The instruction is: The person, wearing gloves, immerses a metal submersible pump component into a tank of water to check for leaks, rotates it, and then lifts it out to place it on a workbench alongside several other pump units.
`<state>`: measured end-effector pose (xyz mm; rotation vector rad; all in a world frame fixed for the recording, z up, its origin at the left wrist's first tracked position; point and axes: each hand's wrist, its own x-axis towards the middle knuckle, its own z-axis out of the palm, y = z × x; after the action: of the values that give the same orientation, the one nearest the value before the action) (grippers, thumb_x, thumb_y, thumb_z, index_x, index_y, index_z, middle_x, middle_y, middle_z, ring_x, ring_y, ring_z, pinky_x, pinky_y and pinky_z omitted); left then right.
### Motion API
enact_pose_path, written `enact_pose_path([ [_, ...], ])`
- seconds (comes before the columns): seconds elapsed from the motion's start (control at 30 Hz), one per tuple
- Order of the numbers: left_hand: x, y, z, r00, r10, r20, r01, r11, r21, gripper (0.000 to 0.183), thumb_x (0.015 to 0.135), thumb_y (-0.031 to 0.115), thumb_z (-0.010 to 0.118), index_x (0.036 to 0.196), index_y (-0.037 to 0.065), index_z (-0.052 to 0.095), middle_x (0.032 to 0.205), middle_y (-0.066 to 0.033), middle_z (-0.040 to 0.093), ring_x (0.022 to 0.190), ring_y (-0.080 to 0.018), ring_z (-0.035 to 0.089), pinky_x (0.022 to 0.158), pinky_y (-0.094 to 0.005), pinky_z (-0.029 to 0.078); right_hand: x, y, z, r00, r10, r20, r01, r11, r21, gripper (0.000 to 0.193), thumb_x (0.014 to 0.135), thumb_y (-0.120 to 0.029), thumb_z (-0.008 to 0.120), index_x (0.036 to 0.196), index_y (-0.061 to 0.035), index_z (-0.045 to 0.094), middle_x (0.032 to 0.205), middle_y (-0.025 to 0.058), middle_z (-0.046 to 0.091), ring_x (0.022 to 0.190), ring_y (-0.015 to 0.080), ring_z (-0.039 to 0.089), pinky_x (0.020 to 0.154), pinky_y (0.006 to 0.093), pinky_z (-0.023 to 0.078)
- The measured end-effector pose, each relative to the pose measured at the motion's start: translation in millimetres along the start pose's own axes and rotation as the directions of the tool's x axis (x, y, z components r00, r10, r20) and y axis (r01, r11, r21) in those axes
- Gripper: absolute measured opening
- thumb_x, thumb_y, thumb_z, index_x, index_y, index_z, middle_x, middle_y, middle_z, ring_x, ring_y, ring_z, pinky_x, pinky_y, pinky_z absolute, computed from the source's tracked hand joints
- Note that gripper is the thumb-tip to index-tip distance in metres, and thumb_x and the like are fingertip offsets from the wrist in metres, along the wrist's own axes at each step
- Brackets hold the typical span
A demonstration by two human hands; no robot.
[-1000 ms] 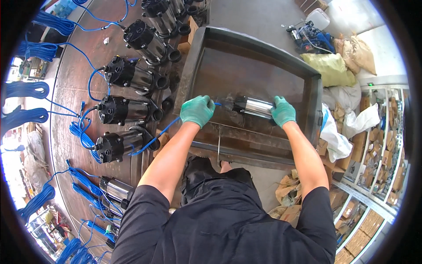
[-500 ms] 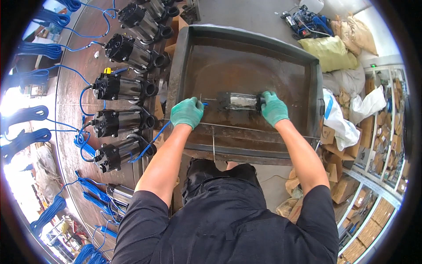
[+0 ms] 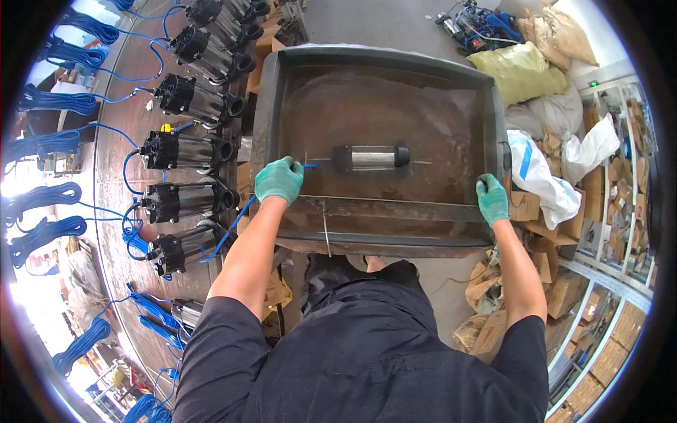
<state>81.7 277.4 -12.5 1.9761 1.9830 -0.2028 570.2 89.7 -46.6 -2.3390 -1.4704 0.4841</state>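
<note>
Steel cylinder (image 3: 372,158) with black ends lies on its side in brown water (image 3: 388,106), near the middle of a dark metal tank (image 3: 266,116); how deep it sits, I cannot tell. The left hand (image 3: 279,180), in a green glove, is closed around a blue cable (image 3: 243,215), which passes out on both sides of the fist. The right hand (image 3: 492,199), gloved also, is at the right wall of the tank, well apart from the cylinder. Its fingers are bent; whether they grip something, I cannot tell.

A low dark bar (image 3: 395,209) crosses the tank near the person. To the left, a worn reddish-brown table (image 3: 113,176) carries a row of black-and-silver pumps (image 3: 185,149), with blue cable coils (image 3: 46,146) beyond them. The floor (image 3: 367,25) is grey. On the right are a yellow-green sack (image 3: 518,76), white sacks (image 3: 543,187) and pale metal shelving (image 3: 610,277) filled with brown packages.
</note>
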Motion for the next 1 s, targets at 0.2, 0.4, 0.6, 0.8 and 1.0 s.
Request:
enact_pose_path([
  [0.2,1,0,5,0.999,-0.019,-0.047,0.019,1.000,-0.009,0.032,0.095,0.041,0.055,0.095,0.014,0.072,0.094,-0.0179,0.072,0.093,-0.0415,0.068,0.083,-0.0504,0.054,17,-18,7,0.941,0.337,-0.008,-0.335,0.932,-0.141,0.046,0.098,-0.053,0.051,0.109,-0.0120,0.069,0.107,0.0215,0.071,0.104,0.0427,0.066,0.087,0.0499,0.051],
  [0.4,1,1,5,0.998,-0.045,-0.054,0.044,0.999,-0.009,0.033,0.094,0.041,0.055,0.097,0.014,0.072,0.096,-0.0200,0.072,0.094,-0.0428,0.067,0.084,-0.0516,0.053,18,-37,3,0.910,0.410,0.065,-0.373,0.876,-0.305,0.046,0.098,-0.050,0.046,0.109,-0.0122,0.070,0.111,0.0208,0.071,0.106,0.0423,0.066,0.090,0.0524,0.051],
  [0.6,0,4,4,0.997,-0.045,-0.058,0.046,0.999,0.010,0.031,0.094,0.040,0.055,0.095,0.014,0.072,0.096,-0.0190,0.072,0.095,-0.0432,0.067,0.084,-0.0518,0.054,17,-38,1,0.900,0.429,0.076,-0.390,0.871,-0.298,0.043,0.098,-0.047,0.047,0.110,-0.0125,0.070,0.112,0.0208,0.071,0.107,0.0416,0.066,0.091,0.0522,0.051],
  [0.8,0,4,5,0.996,-0.058,-0.067,0.059,0.998,0.017,0.031,0.094,0.040,0.056,0.093,0.013,0.072,0.095,-0.0198,0.072,0.094,-0.0435,0.067,0.084,-0.0519,0.054,18,-40,0,0.894,0.437,0.094,-0.394,0.870,-0.296,0.042,0.098,-0.045,0.047,0.109,-0.0118,0.070,0.111,0.0208,0.071,0.107,0.0415,0.066,0.091,0.0525,0.051],
  [1.0,2,2,8,0.997,-0.034,-0.074,0.036,0.999,0.026,0.032,0.094,0.040,0.055,0.094,0.013,0.072,0.096,-0.0202,0.072,0.094,-0.0434,0.068,0.084,-0.0520,0.053,17,-39,-1,0.898,0.430,0.094,-0.388,0.875,-0.290,0.041,0.097,-0.044,0.047,0.108,-0.0117,0.070,0.110,0.0210,0.071,0.106,0.0417,0.066,0.091,0.0524,0.051],
])
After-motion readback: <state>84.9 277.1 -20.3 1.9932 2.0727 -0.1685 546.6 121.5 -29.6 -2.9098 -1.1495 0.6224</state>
